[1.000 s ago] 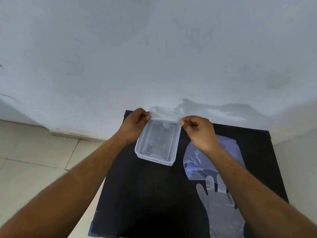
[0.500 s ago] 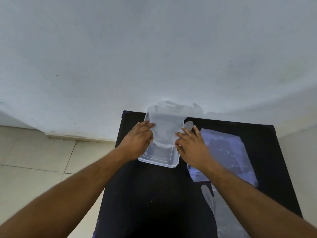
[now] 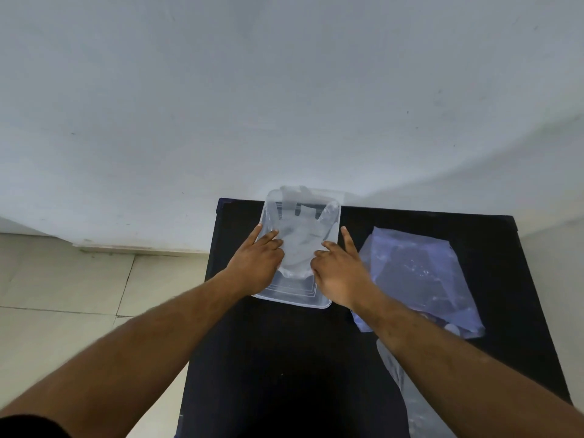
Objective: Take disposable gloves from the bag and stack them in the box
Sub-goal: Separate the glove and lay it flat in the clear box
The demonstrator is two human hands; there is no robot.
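Hands, left (image 3: 256,263) and right (image 3: 339,269), lie flat and unclenched on the glove (image 3: 300,241) spread over the box (image 3: 292,298), with the bag (image 3: 417,276) right of that box.

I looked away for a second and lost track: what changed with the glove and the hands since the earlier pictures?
The glove, earlier pinched up by its edge over the box, now lies spread flat in it, its finger end at the far rim. The left hand and right hand let go and now press it down with open fingers. The bag, a second glove and the table stayed put.
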